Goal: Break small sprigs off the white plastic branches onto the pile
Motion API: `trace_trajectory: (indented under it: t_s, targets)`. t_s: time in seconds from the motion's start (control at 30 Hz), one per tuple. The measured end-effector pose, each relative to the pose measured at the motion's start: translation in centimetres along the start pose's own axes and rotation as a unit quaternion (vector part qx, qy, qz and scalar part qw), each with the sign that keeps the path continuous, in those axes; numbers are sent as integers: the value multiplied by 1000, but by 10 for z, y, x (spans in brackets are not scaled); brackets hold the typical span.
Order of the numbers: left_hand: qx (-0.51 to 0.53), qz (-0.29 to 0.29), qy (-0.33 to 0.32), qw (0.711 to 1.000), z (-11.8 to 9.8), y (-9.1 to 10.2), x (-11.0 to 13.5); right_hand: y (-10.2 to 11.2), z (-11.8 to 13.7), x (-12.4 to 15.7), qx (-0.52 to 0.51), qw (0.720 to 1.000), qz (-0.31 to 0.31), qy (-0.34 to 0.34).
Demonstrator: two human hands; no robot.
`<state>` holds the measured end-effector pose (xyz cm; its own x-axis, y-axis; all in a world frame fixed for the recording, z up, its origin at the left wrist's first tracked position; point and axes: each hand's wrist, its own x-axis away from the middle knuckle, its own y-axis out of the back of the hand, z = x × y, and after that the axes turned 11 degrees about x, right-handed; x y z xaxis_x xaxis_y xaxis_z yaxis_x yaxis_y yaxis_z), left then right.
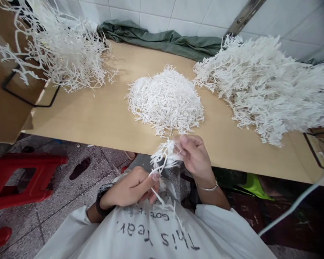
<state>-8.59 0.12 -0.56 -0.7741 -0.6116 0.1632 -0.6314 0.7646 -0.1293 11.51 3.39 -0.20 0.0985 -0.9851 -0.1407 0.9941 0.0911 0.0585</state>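
Over my lap, my left hand [136, 185] pinches a thin white branched strand [158, 196] between thumb and fingers, and its tail hangs down over my shirt. At the table's front edge, my right hand [196, 154] is closed at the strand's bushy upper end, on a tuft of small white forked sprigs [166, 153] that look like plastic. Motion blurs the right fingertips. Just beyond that hand lies a rounded heap of loose white sprigs [166, 102].
A large pile of white sprigs [270, 90] covers the table's right side. Tangled bare white stems [70, 54] fill the left, near a cardboard box [8, 104]. Green cloth [162, 39] lines the wall. A red stool [27, 176] stands at lower left; a white cable [299, 198] crosses at right.
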Motion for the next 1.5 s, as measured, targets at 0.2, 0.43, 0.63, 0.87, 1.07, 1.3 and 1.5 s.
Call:
trace_trajectory:
  t_s: [0.2,0.43,0.63,0.87,1.07,1.3,1.5]
  targets:
    - [-78,-77,9,994,3,-3,-5,-7,-4,-1,7,999,-27,-19]
    - [-142,-129,12,981,5,-6,-15,-23,-18,11,55,995,-73,51]
    - [-179,-105,-9,978,4,-4,-11,-29,-7,4,134,989,-54,28]
    - [-150,-293,-215,920,0,20,-19,-27,-13,3,-1,999,18,-38]
    - [109,-159,-157,969,4,8,-47,-26,-4,6,128,986,-69,87]
    - [262,-212,-179,924,13,-2,-57,-31,-19,13,181,964,-170,89]
    - [204,-367,-277,864,22,-16,-67,-50,-30,15,272,872,-353,203]
